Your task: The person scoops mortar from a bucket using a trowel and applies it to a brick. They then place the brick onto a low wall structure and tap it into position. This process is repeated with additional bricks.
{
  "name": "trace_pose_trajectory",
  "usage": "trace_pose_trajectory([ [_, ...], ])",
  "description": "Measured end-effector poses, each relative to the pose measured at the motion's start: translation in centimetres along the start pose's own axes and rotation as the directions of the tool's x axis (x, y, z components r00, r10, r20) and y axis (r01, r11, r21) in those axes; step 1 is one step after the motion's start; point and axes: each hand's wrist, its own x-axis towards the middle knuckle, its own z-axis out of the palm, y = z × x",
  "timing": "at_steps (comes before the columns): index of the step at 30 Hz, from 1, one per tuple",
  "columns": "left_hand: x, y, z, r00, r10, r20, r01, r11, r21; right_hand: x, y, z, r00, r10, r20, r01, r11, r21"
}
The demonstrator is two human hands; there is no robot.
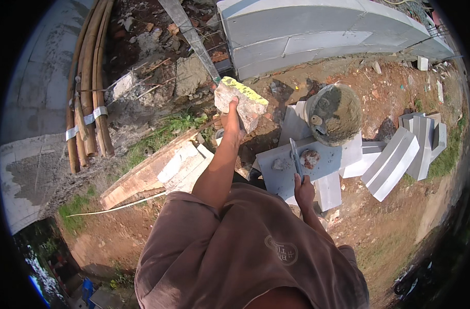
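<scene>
My left hand (pixel 231 119): grasping a broken masonry chunk (pixel 251 109), thumb on top, fingers hidden beneath. Chunk held out ahead of me, below the near end of the block wall (pixel 297 38); long axis slanting from far left to near right, yellow-painted edge facing away from me and somewhat right.

My right hand (pixel 304 192): closed around a flat-bladed metal tool (pixel 297 156), blade pointing forward, tip leaning slightly left, above a grey slab (pixel 329 159).

On the slab: two rubble lumps (pixel 311 158), one each side of the blade. Just beyond: one bucket (pixel 311 103) of grey mortar (pixel 344 105). Right: pale blocks (pixel 391 165), loosely heaped. Left: wooden planks (pixel 137 181); farther, bamboo poles (pixel 88 77), bound together.
</scene>
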Motion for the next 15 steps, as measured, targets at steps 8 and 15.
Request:
trace_pose_trajectory([
  [8,-2.8,-0.7,-4.6,0.936,0.289,0.200,-0.351,0.785,0.510,0.8,4.2,4.3,0.987,0.160,-0.016,-0.160,0.986,-0.037],
  [15,-5.3,0.3,-7.3,0.808,0.486,0.334,-0.458,0.160,0.875,3.4,6.2,9.7,0.966,0.247,-0.072,-0.241,0.967,0.079],
])
